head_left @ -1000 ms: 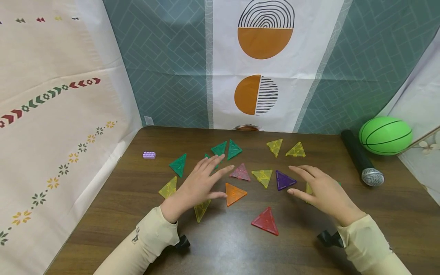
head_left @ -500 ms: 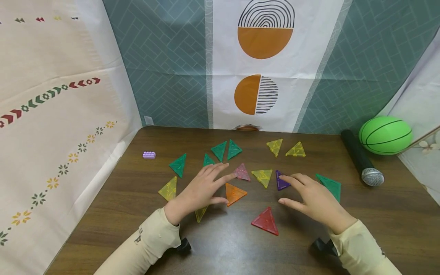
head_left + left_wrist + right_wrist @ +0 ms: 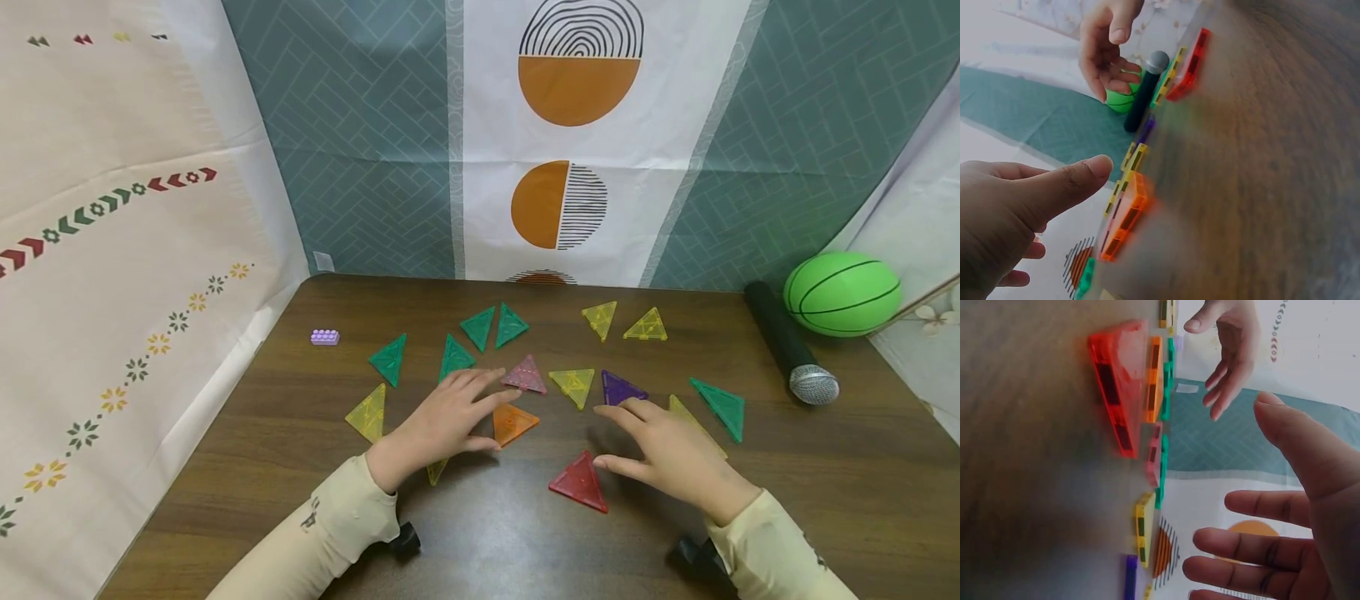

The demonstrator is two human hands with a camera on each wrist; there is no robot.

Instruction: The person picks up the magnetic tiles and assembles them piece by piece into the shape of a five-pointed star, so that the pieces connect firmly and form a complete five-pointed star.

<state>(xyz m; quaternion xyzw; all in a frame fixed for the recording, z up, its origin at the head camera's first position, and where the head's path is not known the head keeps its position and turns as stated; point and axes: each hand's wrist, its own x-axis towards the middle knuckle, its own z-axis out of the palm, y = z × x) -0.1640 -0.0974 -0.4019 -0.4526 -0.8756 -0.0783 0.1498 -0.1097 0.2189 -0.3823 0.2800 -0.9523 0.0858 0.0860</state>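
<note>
Orange tile (image 3: pixel 515 426) nr L hand (image 3: pixel 445 418), red tile (image 3: pixel 580 483) nr R hand (image 3: pixel 666 450), both hands loosely splayed

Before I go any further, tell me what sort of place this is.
Probably a play area set up at a table: colorful triangular tiles lie spread across it, a small purple toy brick sits toward its far left, and patterned cloth hangs behind.

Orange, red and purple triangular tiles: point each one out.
Orange triangular tile (image 3: pixel 513 424): head view, middle of its upper face.
Red triangular tile (image 3: pixel 582 485): head view, middle of its upper face.
Purple triangular tile (image 3: pixel 618 389): head view, visible part of its upper face.
</note>
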